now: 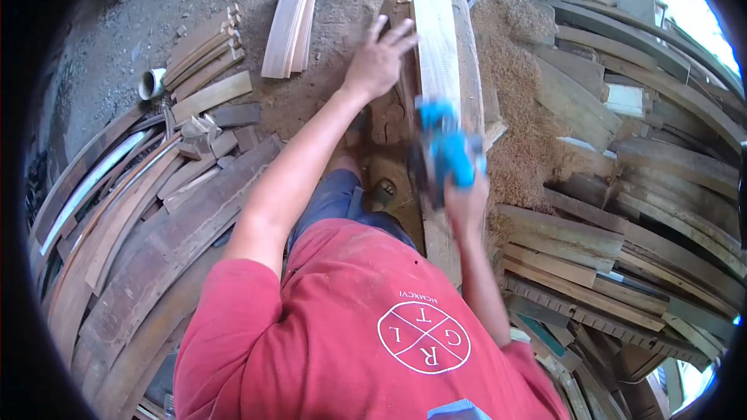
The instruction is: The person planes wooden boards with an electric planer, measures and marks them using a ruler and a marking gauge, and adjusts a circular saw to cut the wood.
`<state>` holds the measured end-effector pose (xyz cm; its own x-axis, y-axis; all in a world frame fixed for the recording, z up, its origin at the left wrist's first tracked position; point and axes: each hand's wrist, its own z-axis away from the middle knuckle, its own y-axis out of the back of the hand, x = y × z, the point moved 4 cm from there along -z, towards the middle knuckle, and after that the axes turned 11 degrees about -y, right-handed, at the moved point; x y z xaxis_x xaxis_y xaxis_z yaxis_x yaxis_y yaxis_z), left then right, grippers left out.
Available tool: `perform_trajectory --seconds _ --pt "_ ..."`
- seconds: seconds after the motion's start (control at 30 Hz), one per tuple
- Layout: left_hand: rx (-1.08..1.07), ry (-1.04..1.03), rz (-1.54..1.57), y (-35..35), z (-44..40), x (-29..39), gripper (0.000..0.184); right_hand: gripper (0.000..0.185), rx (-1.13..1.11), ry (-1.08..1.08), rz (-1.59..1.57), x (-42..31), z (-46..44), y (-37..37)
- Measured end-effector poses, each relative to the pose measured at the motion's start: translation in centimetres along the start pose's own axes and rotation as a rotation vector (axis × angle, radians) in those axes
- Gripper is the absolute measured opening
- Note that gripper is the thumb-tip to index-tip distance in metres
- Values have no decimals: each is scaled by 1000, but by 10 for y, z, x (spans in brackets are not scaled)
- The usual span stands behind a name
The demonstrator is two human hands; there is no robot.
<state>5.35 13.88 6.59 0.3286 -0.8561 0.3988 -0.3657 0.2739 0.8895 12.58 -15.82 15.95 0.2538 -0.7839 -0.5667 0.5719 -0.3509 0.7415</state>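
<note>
A pale wooden board (pixel 437 50) lies lengthwise on a thick timber beam (pixel 470 82). My right hand (pixel 468 201) is wrapped round the handle of a teal electric planer (pixel 450 144), which is smeared by motion. The planer sits over the near part of the board and hides what is under it. To the left of the board's far half, my left hand (pixel 377 61) has its fingers spread and holds nothing. Its fingertips come close to the board's left edge; whether they touch it I cannot tell.
Several thin boards (pixel 289 31) lie stacked on the ground to the left, near a pile of short sticks (pixel 204 50) and a white pipe (pixel 152 84). Wood shavings (pixel 520 132) cover the ground right of the beam. Timber piles (pixel 622 225) stand on both sides.
</note>
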Motion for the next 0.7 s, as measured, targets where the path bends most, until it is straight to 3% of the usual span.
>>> perform_trajectory --seconds 0.03,0.07,0.1,0.13,0.2,0.43,0.5,0.6,0.7 --pt "-68 -22 -60 -13 -5 10 61 58 -23 -74 53 29 42 9" --pt "-67 -20 -64 -15 -5 13 61 63 6 17 -22 49 77 17" --pt "-124 -32 -136 -19 -4 16 62 67 -47 -122 -46 59 104 23" --pt "-186 -45 -204 -27 -1 18 63 67 -52 -126 -47 59 108 25" --pt "-166 -53 -270 -25 -3 20 64 67 -88 -201 -47 63 109 25" --pt "-346 67 -251 -17 -18 9 69 69 -37 -38 31 24 34 7" --pt "113 169 -105 -30 -1 -23 65 68 -12 13 49 8 15 5" --pt "234 277 84 -22 58 -25 67 67 15 27 74 -12 -12 -2" --pt "99 283 277 -49 120 -8 70 64 40 26 66 -42 -35 -4"
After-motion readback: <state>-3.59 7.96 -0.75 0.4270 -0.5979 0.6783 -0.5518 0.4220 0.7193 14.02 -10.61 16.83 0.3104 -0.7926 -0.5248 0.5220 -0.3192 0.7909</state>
